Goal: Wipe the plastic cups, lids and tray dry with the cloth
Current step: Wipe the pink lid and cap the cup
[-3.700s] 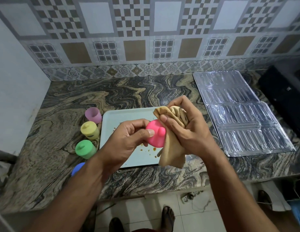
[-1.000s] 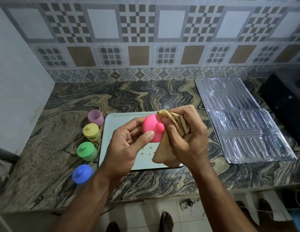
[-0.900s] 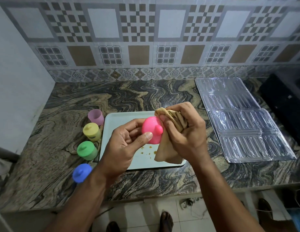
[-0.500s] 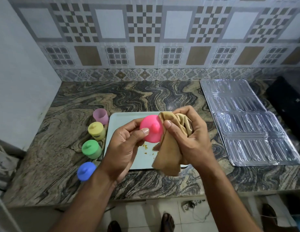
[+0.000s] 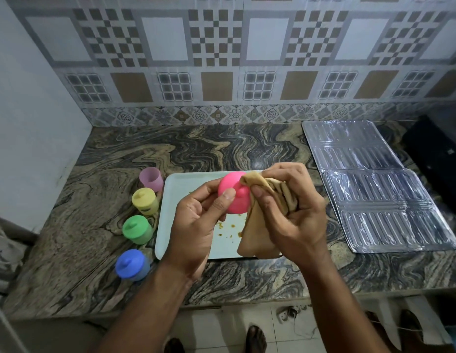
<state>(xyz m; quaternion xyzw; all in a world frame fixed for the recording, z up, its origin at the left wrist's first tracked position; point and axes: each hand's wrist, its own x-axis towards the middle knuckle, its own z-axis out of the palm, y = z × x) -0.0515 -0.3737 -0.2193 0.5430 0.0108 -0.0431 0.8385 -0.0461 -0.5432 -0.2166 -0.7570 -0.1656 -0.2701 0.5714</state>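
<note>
Drying the pink lid above the tray

I have the pink lid (image 5: 232, 193) pinched at its rim by my left hand (image 5: 196, 225), held above the tray (image 5: 171, 225) so its knobbed top faces the cloth (image 5: 262, 217). My right hand (image 5: 293, 212) has its grip curled round the bunched cloth, thumb pressing a fold against the knob. Left of the tray on the bench (image 5: 94, 225) stand the purple cup (image 5: 151, 179) and the yellow (image 5: 145, 201), green (image 5: 137, 229) and blue (image 5: 131, 264) lidded cups, out of the way. The tray itself shows brown specks, so I judge it not yet wiped.

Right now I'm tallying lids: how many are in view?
4: yellow lid, green lid and blue lid on cups left of the tray; pink lid in hand. Others may be hidden.
</note>
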